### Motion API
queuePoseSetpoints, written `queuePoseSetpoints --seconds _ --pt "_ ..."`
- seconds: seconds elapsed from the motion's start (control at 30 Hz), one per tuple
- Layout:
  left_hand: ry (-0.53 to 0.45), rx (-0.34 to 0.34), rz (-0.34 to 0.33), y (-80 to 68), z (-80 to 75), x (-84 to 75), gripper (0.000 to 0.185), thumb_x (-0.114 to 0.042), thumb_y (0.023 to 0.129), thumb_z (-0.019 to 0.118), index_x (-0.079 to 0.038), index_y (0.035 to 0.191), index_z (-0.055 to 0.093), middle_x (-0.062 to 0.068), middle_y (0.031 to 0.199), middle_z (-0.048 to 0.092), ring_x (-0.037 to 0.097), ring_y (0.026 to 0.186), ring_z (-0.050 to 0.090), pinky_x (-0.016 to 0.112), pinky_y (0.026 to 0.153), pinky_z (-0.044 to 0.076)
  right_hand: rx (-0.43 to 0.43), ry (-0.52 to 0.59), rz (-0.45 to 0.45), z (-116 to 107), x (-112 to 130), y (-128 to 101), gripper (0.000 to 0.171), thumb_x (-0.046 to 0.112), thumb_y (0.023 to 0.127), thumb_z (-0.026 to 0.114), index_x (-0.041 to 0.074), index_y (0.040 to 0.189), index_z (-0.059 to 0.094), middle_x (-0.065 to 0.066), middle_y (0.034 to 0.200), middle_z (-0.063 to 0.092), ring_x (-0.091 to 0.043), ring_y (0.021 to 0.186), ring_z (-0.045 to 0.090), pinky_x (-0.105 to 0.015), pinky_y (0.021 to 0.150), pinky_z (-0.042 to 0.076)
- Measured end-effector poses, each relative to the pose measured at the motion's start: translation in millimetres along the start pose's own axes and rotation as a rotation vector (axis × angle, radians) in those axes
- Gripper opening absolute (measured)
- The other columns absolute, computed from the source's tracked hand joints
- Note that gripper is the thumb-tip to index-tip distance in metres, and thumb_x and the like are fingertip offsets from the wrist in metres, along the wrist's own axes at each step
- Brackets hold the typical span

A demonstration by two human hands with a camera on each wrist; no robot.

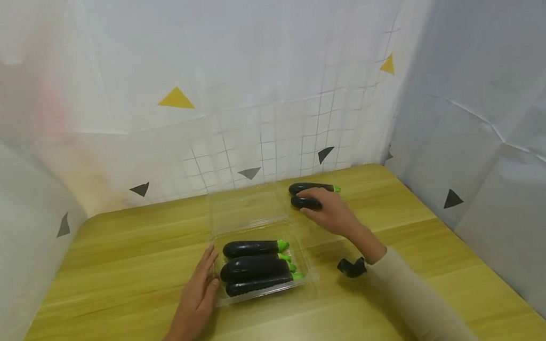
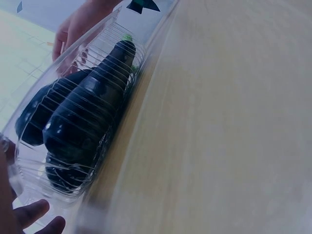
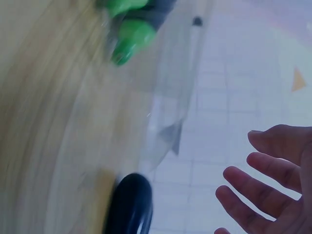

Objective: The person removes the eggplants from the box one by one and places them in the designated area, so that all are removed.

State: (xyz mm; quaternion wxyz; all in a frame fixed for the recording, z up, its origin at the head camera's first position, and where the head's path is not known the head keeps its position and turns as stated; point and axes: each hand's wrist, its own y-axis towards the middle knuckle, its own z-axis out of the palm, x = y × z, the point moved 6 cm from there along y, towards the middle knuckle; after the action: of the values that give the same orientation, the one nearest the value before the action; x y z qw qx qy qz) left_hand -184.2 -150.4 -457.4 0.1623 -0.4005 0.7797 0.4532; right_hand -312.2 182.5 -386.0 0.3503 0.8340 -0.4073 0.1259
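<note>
On wood-grain table (image 1: 117, 268), eggplants (image 1: 254, 267); behind, pale triangle-marked wall (image 1: 244, 49).

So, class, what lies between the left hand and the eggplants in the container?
The clear container wall lies between the left hand and those eggplants, as the left wrist view shows.

Your eggplants (image 1: 254, 267) looked smooth, glossy, the clamshell (image 1: 304, 259) ridged plastic, the tabletop (image 1: 117, 273) wood-grained, your sleeve (image 1: 415, 298) matt cloth

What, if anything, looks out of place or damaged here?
A black bent object by the beige fabric sleeve looks odd, unlike the glossy, elongated black eggplants; whether it's worn or loose is unclear. I see no spill or damage.
</note>
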Motion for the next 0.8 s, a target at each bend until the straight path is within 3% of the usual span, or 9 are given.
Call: queuePoseSetpoints --seconds 0.27,0.5,0.8 --pt "0.019 -0.007 0.004 -0.3 -0.3 -0.3 0.058 0.008 0.099 0.055 0.005 0.155 0.041 0.020 0.164 0.034 0.041 0.147 0.034 0.017 0.119 0.016 0.017 0.061 -0.029 -0.6 25.2 -2.6 0.038 0.011 0.096 0.076 0.002 0.132 0.068 -0.013 0.133 0.067 -0.032 0.128 0.059 -0.052 0.102 0.050" --pt "0.026 -0.005 -0.006 -0.7 -1.1 -1.0 0.058 0.006 0.100 0.054 0.003 0.156 0.041 0.019 0.164 0.034 0.040 0.147 0.034 0.018 0.119 0.016 0.041 0.060 -0.104 7.3 40.9 -4.1 0.039 0.013 0.097 0.076 0.002 0.133 0.067 -0.010 0.132 0.068 -0.028 0.126 0.060 -0.048 0.102 0.051" --pt "0.020 -0.012 0.007 0.1 -0.9 -2.8 0.059 0.006 0.100 0.054 -0.001 0.157 0.041 0.020 0.164 0.035 0.041 0.147 0.034 0.018 0.119 0.016 0.106 0.090 -0.111 17.8 55.7 -7.5 0.038 0.016 0.098 0.074 0.003 0.133 0.067 -0.007 0.132 0.068 -0.028 0.127 0.060 -0.051 0.106 0.048"
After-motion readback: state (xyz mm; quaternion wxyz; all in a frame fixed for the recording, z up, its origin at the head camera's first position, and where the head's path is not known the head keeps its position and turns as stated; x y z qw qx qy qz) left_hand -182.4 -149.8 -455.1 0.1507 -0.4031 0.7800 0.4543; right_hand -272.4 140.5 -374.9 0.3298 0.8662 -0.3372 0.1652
